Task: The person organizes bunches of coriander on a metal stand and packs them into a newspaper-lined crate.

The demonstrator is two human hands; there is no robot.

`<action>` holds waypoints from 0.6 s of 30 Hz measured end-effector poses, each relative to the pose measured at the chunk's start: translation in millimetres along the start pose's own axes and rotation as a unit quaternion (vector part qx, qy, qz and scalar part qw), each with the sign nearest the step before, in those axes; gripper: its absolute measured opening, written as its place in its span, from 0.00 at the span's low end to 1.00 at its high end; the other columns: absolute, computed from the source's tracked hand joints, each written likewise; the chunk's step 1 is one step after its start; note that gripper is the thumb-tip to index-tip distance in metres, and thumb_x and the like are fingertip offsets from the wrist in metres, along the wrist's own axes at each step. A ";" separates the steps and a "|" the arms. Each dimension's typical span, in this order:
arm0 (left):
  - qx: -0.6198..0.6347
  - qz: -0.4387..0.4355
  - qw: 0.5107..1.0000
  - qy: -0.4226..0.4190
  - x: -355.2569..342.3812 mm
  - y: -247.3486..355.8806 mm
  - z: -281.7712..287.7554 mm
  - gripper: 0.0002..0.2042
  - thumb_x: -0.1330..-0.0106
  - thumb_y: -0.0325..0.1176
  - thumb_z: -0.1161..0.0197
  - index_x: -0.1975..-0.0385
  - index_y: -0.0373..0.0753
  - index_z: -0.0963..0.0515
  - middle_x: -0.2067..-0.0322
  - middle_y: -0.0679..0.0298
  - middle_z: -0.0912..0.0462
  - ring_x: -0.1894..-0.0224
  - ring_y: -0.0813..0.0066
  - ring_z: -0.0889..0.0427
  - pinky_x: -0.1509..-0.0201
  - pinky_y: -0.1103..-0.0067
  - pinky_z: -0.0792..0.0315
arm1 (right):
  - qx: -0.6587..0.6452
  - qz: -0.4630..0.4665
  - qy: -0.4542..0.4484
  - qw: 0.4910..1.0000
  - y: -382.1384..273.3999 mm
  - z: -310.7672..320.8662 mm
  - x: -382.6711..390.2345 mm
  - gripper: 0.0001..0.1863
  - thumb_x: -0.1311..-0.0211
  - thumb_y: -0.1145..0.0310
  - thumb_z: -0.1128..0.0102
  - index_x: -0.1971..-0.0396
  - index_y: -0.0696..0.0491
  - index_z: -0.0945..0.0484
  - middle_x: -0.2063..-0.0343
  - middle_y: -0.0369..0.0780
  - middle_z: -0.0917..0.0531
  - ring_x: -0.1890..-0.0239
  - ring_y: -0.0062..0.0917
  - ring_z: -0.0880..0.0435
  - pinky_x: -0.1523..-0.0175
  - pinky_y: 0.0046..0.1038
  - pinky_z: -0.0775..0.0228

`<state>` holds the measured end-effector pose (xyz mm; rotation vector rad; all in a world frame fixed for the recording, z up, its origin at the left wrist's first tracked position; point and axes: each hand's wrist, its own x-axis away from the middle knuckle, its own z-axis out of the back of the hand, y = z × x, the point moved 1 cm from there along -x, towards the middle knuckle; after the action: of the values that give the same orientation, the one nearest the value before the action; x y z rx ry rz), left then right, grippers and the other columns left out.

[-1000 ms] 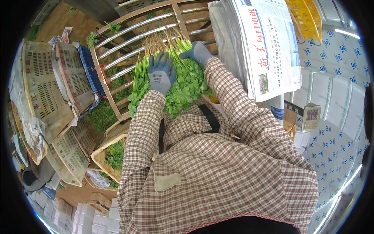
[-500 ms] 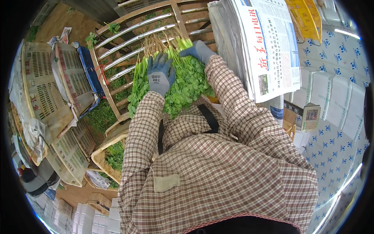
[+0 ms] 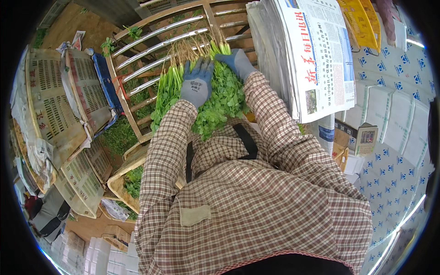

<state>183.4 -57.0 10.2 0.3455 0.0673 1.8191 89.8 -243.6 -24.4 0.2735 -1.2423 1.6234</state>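
Observation:
A wide bundle of leafy coriander [image 3: 224, 98] lies in front of me on a slatted metal rack [image 3: 145, 85]. Its pale roots point away from me and its leaves toward my apron. My left hand [image 3: 197, 85], in a blue-grey work glove, rests flat on top of the stems with its fingers stretched forward. At the bundle's right edge, my right hand [image 3: 238, 63], gloved alike, has its thumb side across the thick pale stems near the roots. Its other fingers are mostly hidden, and it appears to grip those stems.
A tall stack of newspapers [image 3: 316, 59] stands close to my right forearm. Behind it are a yellow crate [image 3: 360, 23] and white boxes [image 3: 398, 114]. Plastic crates [image 3: 57, 91] stand at the left, and another crate [image 3: 118, 185] below holds greens. A small scale-like device [image 3: 366, 140] sits at right.
My left hand has slid right across the stems, its fingers now closer together. My right hand has shifted slightly to the right. Part of a limb has appeared at the top right.

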 end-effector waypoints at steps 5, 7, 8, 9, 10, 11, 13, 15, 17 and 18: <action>0.019 0.004 1.000 -0.024 0.1 0.7 1.3 0.29 0.29 0.31 0.51 0.27 0.50 0.44 0.25 0.64 0.45 0.23 0.68 0.49 0.20 0.58 0.62 | 0.012 0.014 0.110 0.994 -15.4 23.4 25.3 0.30 0.48 0.57 0.23 0.54 0.67 0.19 0.61 0.50 0.13 0.62 0.33 0.13 0.56 0.30 0.21; 0.041 0.012 0.998 -0.046 1.4 0.9 8.6 0.29 0.29 0.29 0.52 0.27 0.49 0.43 0.24 0.63 0.48 0.22 0.69 0.51 0.19 0.59 0.64 | -0.058 0.014 0.066 0.996 -17.3 25.9 29.1 0.31 0.49 0.57 0.22 0.53 0.67 0.19 0.60 0.50 0.13 0.61 0.33 0.13 0.55 0.30 0.21; 0.039 0.008 0.999 -0.013 1.3 -0.9 3.3 0.29 0.30 0.29 0.51 0.27 0.48 0.43 0.25 0.62 0.46 0.23 0.67 0.49 0.19 0.59 0.63 | -0.048 0.025 0.048 0.997 -18.4 24.3 27.3 0.31 0.49 0.57 0.22 0.53 0.66 0.18 0.60 0.50 0.13 0.61 0.33 0.13 0.55 0.30 0.21; 0.031 0.010 0.999 -0.017 3.5 0.1 4.4 0.30 0.31 0.31 0.49 0.27 0.49 0.43 0.26 0.62 0.45 0.23 0.67 0.48 0.20 0.58 0.62 | -0.040 0.030 0.031 0.998 -13.3 18.3 26.3 0.31 0.49 0.56 0.22 0.52 0.65 0.18 0.60 0.49 0.13 0.62 0.32 0.13 0.55 0.31 0.21; 0.023 0.009 1.000 -0.017 1.1 1.4 9.0 0.31 0.32 0.32 0.47 0.27 0.49 0.43 0.26 0.62 0.44 0.24 0.66 0.47 0.20 0.58 0.62 | -0.031 0.038 0.019 0.999 -6.6 15.0 20.0 0.31 0.49 0.56 0.21 0.52 0.64 0.18 0.60 0.48 0.13 0.62 0.32 0.13 0.55 0.31 0.22; 0.016 0.009 1.000 -0.017 -1.2 2.9 12.0 0.32 0.33 0.33 0.46 0.27 0.49 0.43 0.27 0.62 0.43 0.24 0.66 0.46 0.20 0.57 0.61 | -0.021 0.045 0.006 0.999 -0.4 10.9 13.5 0.30 0.49 0.56 0.21 0.52 0.63 0.18 0.59 0.47 0.12 0.62 0.31 0.13 0.56 0.31 0.22; 0.025 0.015 1.000 0.007 0.0 0.2 9.3 0.31 0.32 0.33 0.47 0.27 0.48 0.43 0.27 0.63 0.42 0.24 0.66 0.46 0.21 0.57 0.61 | 0.064 0.047 0.066 0.995 -5.2 -0.7 13.2 0.28 0.47 0.58 0.23 0.51 0.60 0.17 0.59 0.45 0.12 0.63 0.30 0.14 0.54 0.30 0.23; 0.029 0.018 0.999 0.002 0.3 0.8 9.9 0.29 0.30 0.32 0.52 0.27 0.48 0.42 0.26 0.63 0.43 0.24 0.68 0.47 0.20 0.58 0.62 | 0.056 0.035 0.029 0.997 -11.1 6.3 29.1 0.26 0.46 0.59 0.24 0.51 0.59 0.17 0.59 0.45 0.12 0.62 0.29 0.14 0.54 0.31 0.23; 0.020 0.017 0.999 -0.023 -0.3 3.4 14.2 0.28 0.29 0.32 0.53 0.27 0.49 0.43 0.26 0.64 0.44 0.23 0.69 0.48 0.20 0.59 0.62 | 0.049 0.019 0.059 0.997 18.6 2.9 15.6 0.27 0.46 0.59 0.25 0.51 0.61 0.18 0.58 0.46 0.13 0.58 0.31 0.14 0.51 0.31 0.24; 0.013 0.021 0.999 -0.037 0.5 2.9 15.7 0.28 0.28 0.32 0.53 0.27 0.49 0.43 0.25 0.65 0.45 0.23 0.69 0.49 0.20 0.59 0.63 | 0.030 0.015 0.052 0.998 16.2 2.3 19.4 0.30 0.49 0.57 0.23 0.51 0.62 0.18 0.57 0.49 0.13 0.55 0.33 0.14 0.49 0.32 0.24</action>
<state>184.8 -59.5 25.9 0.4356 0.0328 1.8468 67.2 -233.3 -19.6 0.2052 -1.1244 1.6816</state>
